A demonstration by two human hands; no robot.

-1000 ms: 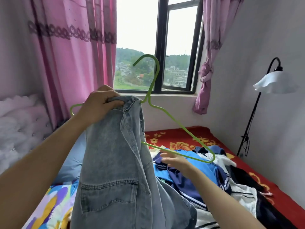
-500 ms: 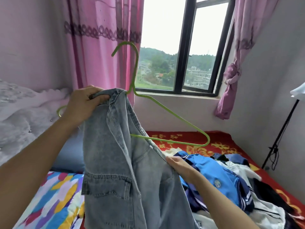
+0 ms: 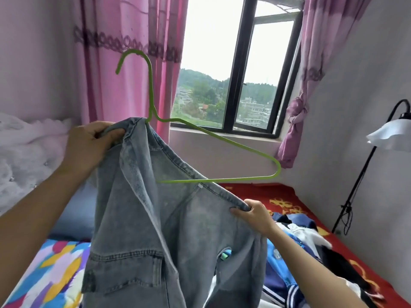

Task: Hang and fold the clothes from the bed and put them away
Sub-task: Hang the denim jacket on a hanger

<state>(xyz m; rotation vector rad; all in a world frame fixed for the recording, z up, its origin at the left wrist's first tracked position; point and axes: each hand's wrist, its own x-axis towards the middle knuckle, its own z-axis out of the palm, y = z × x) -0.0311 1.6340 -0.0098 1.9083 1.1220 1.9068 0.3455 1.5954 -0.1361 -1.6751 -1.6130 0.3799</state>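
Observation:
A light grey-blue denim jacket (image 3: pixel 144 230) hangs in front of me over the bed. My left hand (image 3: pixel 89 147) grips its upper left part, bunched near the neck of a green wire hanger (image 3: pixel 222 141). The hanger's left arm is hidden inside the denim; its hook points up and its right arm sticks out bare toward the window. My right hand (image 3: pixel 255 216) pinches the jacket's collar edge, pulled out to the right below the hanger's bottom bar. A pile of clothes (image 3: pixel 295 247), blue, white and black, lies on the bed behind my right arm.
The bed has a red floral sheet (image 3: pixel 284 196), a colourful quilt (image 3: pixel 51 272) at lower left and a blue pillow (image 3: pixel 75 216). A padded headboard (image 3: pixel 24 156) stands left. Pink curtains (image 3: pixel 133 63) flank the window (image 3: pixel 240 70). A black floor lamp (image 3: pixel 382 141) stands by the right wall.
My right hand rose from the clothes pile, took the jacket's collar edge and pulled it out rightward. The hanger turned more upright, its hook now pointing up. My view shifted.

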